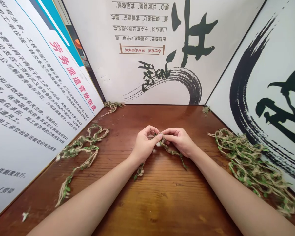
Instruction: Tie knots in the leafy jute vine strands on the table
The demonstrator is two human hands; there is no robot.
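Observation:
Both of my hands meet over the middle of a reddish-brown wooden tabletop (167, 196). My left hand (144, 144) and my right hand (178, 142) pinch a strand of jute twine with small green artificial leaves (171, 151) between their fingertips. The strand's end hangs down to the right, and a small coil of it (139, 171) lies under my left wrist. The pinched section is partly hidden by my fingers.
A long twine vine (81, 154) lies loosely to the left, and a large tangled heap (250, 164) lies to the right. Another tuft (112, 106) sits at the far left corner. Printed boards with Chinese text and ink calligraphy (157, 49) stand around the table's edges.

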